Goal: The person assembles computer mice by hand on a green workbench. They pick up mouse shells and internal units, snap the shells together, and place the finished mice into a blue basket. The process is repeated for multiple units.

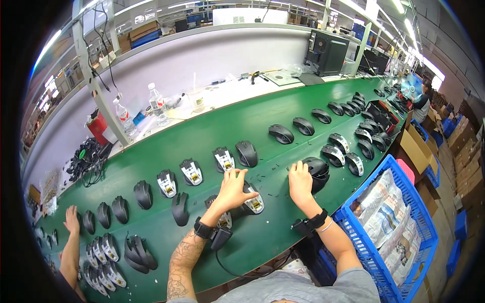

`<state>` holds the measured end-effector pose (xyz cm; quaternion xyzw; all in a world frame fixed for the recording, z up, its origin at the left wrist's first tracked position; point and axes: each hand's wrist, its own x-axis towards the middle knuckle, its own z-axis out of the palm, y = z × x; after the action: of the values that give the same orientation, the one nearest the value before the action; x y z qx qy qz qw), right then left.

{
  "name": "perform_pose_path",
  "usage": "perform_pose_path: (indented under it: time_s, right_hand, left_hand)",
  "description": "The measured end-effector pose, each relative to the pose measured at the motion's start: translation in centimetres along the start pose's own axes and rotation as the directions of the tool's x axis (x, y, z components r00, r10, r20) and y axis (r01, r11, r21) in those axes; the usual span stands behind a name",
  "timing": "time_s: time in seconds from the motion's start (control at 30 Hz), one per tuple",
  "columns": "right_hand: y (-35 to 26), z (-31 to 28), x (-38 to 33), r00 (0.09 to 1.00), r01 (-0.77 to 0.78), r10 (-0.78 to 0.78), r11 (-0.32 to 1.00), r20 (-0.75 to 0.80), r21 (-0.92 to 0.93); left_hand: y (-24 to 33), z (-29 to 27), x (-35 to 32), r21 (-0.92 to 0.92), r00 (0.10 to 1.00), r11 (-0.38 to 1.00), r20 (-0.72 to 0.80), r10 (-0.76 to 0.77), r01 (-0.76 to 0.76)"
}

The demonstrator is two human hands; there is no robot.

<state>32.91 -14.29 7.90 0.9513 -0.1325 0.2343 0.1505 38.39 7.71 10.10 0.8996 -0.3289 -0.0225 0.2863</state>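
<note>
My left hand (233, 189) sits centre frame, fingers spread flat over an open mouse base (251, 201), pinning it to the green belt (212, 136), probably to steady it. My right hand (300, 183), just right of centre, lies with fingers together on a black mouse shell (318, 171), palm down beside it; not clamped round it, more resting on top. The shell sits near that hand, I'd guess so I can pull it over to the base.

Counts, quick. Open bases near my left hand: four in a row above it, plus the one under my fingers and one below my wrist. Closed black mice in the upper-middle diagonal: about seven up to the right end; more beyond, too small to count. Right of my right hand: roughly six half-open units in pairs. Lower left: a cluster of shells and bases, maybe a dozen, blurred by the lens edge.

Another person's hand (71, 218) rests on the belt at far left. Two water bottles (157, 103) stand upper left on the white shelf. A blue crate (399, 222) with wrapped bags sits lower right, within my reach. Both my wrists carry black straps.
</note>
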Motion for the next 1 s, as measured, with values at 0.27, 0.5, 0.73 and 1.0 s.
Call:
perform_pose_path:
  time_s: [0.27, 0.5, 0.73, 1.0]
  right_hand:
    - [1.2, -0.8, 0.0, 0.996, 0.064, -0.069, 0.994, 0.059, 0.083]
    - [-0.3, -5.6, -0.3, 0.978, 0.201, -0.181, 0.727, -0.099, 0.656]
    - [-3.7, -7.1, 1.8, 0.995, 0.031, -0.098, 0.256, -0.006, 0.966]
    - [-5.3, -7.8, 2.9, 0.958, 0.05, -0.286, 0.207, 0.012, 0.977]
  left_hand:
    - [1.2, -0.9, -0.1, -0.133, 0.999, 0.99, 0.015, 0.048, -0.046]
    - [1.2, 0.0, 0.5, -0.514, 0.999, 0.857, -0.002, 0.039, -0.034]
    - [1.4, -0.4, 0.9, -0.943, 0.973, 0.293, 0.101, -0.206, 0.16]
    - [-0.3, -1.2, 1.4, -0.951, 0.933, 0.308, -0.11, -0.342, 0.001]
